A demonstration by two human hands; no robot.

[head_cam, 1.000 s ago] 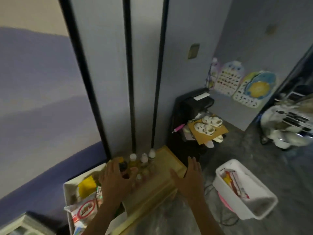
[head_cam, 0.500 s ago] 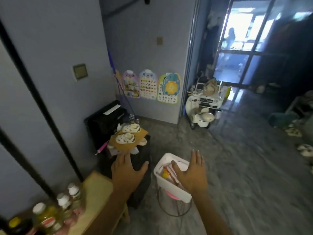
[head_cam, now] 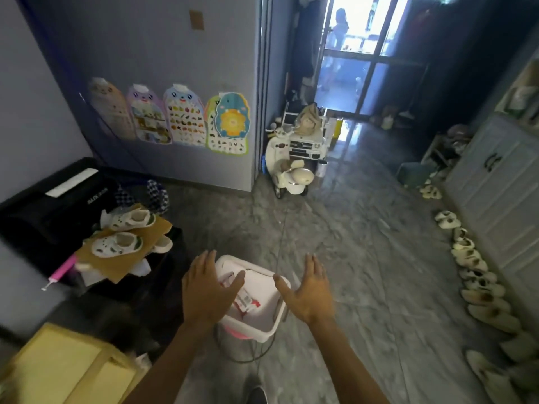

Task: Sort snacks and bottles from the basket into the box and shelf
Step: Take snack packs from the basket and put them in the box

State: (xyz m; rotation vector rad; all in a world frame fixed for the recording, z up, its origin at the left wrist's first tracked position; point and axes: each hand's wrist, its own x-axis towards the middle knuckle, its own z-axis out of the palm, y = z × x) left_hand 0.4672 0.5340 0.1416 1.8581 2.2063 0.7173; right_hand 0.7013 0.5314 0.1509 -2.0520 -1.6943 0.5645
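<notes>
Basket point(head_cam: 264, 325) (white plastic, on the floor) is seen holding red-and-white snack packets point(head_cam: 243, 300); left hand point(head_cam: 208, 290) and right hand point(head_cam: 310, 290) are held spread above it, gripping nothing.

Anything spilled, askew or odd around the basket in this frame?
Nothing spilled. The white basket sits upright with snack packets inside. One oddity: small white sandals lie on cardboard on a dark stand. Both hands are open, empty.

text: none legible | black case point(head_cam: 58, 196): white lettering, blurred | wall charts point(head_cam: 186, 121): print too small
</notes>
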